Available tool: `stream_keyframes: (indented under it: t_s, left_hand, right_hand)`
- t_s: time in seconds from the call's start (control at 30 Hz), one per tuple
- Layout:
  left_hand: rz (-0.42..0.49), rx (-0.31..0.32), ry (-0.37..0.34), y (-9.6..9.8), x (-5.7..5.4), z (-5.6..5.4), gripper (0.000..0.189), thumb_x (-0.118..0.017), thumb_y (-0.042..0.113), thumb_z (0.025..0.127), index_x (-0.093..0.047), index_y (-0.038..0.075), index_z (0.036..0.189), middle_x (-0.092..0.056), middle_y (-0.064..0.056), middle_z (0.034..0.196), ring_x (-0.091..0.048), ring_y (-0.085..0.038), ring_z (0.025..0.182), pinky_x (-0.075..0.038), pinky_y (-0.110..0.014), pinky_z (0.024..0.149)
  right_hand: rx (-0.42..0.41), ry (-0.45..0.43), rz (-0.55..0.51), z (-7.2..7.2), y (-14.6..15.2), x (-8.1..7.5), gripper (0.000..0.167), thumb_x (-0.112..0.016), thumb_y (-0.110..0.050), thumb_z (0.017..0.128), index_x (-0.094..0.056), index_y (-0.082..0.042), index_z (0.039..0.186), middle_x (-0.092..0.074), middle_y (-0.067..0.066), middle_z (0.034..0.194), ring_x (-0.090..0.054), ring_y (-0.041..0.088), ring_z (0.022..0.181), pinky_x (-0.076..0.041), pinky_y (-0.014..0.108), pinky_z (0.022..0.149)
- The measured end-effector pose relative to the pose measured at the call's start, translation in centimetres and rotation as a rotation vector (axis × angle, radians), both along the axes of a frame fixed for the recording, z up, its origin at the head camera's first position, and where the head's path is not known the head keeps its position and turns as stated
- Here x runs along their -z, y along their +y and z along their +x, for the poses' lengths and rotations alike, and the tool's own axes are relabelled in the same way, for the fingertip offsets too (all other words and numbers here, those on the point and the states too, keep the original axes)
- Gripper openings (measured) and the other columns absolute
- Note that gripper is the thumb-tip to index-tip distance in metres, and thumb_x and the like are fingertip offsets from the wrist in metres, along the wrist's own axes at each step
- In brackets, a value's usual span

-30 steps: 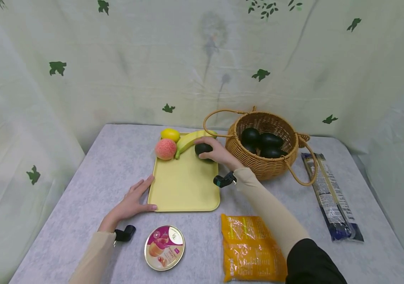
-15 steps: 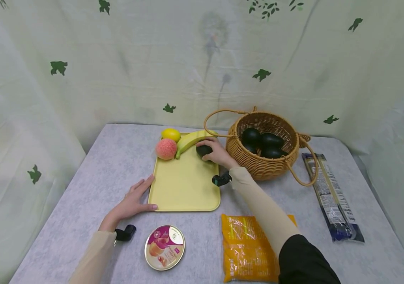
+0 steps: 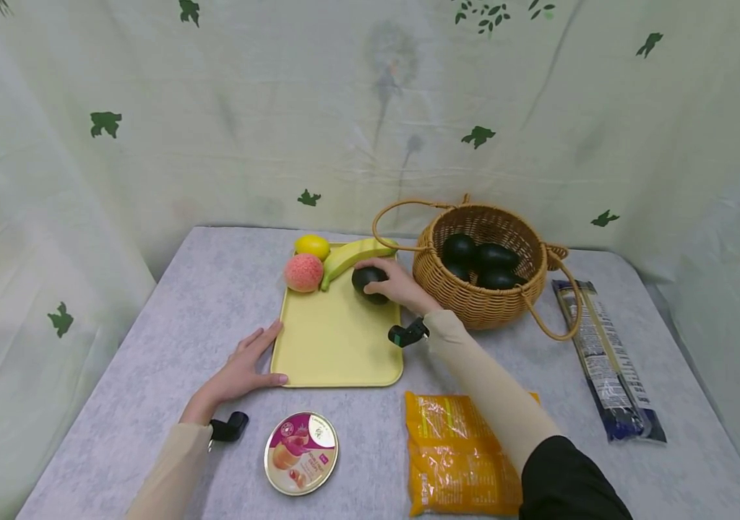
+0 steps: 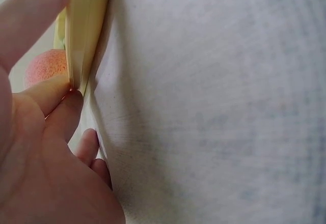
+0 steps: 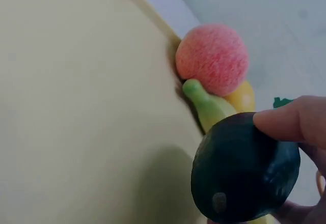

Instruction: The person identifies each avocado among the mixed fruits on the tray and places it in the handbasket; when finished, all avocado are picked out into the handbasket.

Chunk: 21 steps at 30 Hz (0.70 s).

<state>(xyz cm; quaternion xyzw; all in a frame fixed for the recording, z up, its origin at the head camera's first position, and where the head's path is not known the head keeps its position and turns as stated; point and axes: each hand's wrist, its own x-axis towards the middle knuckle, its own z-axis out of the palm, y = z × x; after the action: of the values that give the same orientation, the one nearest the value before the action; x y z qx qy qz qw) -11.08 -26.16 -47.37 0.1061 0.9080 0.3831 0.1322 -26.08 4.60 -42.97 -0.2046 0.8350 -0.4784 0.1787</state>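
My right hand grips a dark green avocado over the upper right part of the yellow tray; the right wrist view shows the thumb on its skin. Beside it, a banana lies along the tray's far side. A pink peach and a yellow lemon sit at the far left corner. At the tray's left edge rests my left hand, fingers extended along the side and thumb at the near corner. In the left wrist view, its fingertips touch the rim.
A wicker basket with several avocados stands right of the tray, one handle reaching over the banana. Nearer lie a round tin and an orange packet, partly under my right arm. A long dark packet lies far right.
My right hand has shifted slightly left and toward me with the avocado, a little away from the banana. My left hand stays on the tray's edge.
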Motion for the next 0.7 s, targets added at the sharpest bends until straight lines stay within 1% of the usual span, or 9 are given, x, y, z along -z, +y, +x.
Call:
stream_keyframes:
  t_s: [0.1,0.23,0.3,0.4,0.47,0.6,0.7]
  left_hand:
    - [-0.002,-0.001,0.002,0.0,0.0,0.0,0.099,-0.079,0.035,0.079,-0.019,0.008,0.153,-0.016,-0.014,0.157,-0.004,-0.042,0.140,-0.007,-0.072,0.100]
    - [-0.003,-0.001,0.010,0.0,0.0,0.1,0.099,-0.078,0.034,0.079,-0.019,0.007,0.153,-0.017,-0.015,0.157,-0.004,-0.042,0.140,-0.006,-0.072,0.099]
    - [-0.003,-0.002,0.015,0.0,0.0,0.1,0.098,-0.078,0.034,0.079,-0.019,0.006,0.153,-0.017,-0.015,0.157,-0.005,-0.042,0.140,-0.005,-0.072,0.099]
    - [-0.001,-0.003,0.015,0.0,0.0,0.1,0.098,-0.078,0.034,0.079,-0.020,0.005,0.152,-0.017,-0.016,0.157,-0.005,-0.042,0.140,-0.005,-0.073,0.099]
    - [0.001,-0.004,0.014,0.0,0.0,0.2,0.098,-0.078,0.033,0.079,-0.020,0.005,0.152,-0.017,-0.016,0.157,-0.005,-0.043,0.140,-0.005,-0.073,0.099]
    - [0.001,-0.004,0.012,0.1,-0.1,0.2,0.098,-0.078,0.033,0.079,-0.019,0.005,0.152,-0.017,-0.016,0.157,-0.005,-0.043,0.140,-0.005,-0.073,0.099]
    - [0.001,-0.003,0.008,0.1,-0.1,0.2,0.098,-0.078,0.033,0.079,-0.019,0.005,0.153,-0.017,-0.016,0.157,-0.004,-0.043,0.140,-0.005,-0.073,0.099]
  right_hand:
    - [-0.063,-0.051,-0.045,0.3,0.1,-0.6,0.048,-0.062,-0.010,0.092,-0.051,-0.014,0.139,-0.042,0.007,0.144,-0.041,0.027,0.126,-0.037,0.046,0.099]
    - [-0.150,-0.053,-0.080,0.5,0.2,-1.1,0.050,-0.061,-0.010,0.092,-0.048,-0.010,0.141,-0.042,0.007,0.145,-0.041,0.025,0.127,-0.037,0.042,0.100]
    - [-0.176,-0.078,-0.106,0.7,0.4,-1.5,0.050,-0.061,-0.011,0.093,-0.047,-0.010,0.141,-0.042,0.007,0.144,-0.042,0.026,0.125,-0.041,0.042,0.097]
    - [-0.180,-0.141,-0.157,1.1,0.8,-2.5,0.049,-0.062,-0.013,0.093,-0.048,-0.013,0.141,-0.040,0.004,0.143,-0.044,0.027,0.122,-0.046,0.043,0.091]
    - [-0.174,-0.167,-0.197,1.4,1.1,-3.4,0.048,-0.062,-0.015,0.093,-0.049,-0.016,0.139,-0.038,0.001,0.142,-0.046,0.027,0.119,-0.049,0.044,0.087]
    - [-0.177,-0.154,-0.264,1.7,2.3,-5.4,0.047,-0.064,-0.015,0.092,-0.050,-0.019,0.137,-0.034,-0.002,0.144,-0.051,0.030,0.116,-0.049,0.044,0.087]
    - [-0.177,-0.142,-0.298,1.8,3.6,-7.0,0.049,-0.064,-0.015,0.091,-0.049,-0.020,0.138,-0.032,0.000,0.146,-0.051,0.031,0.117,-0.047,0.046,0.090]
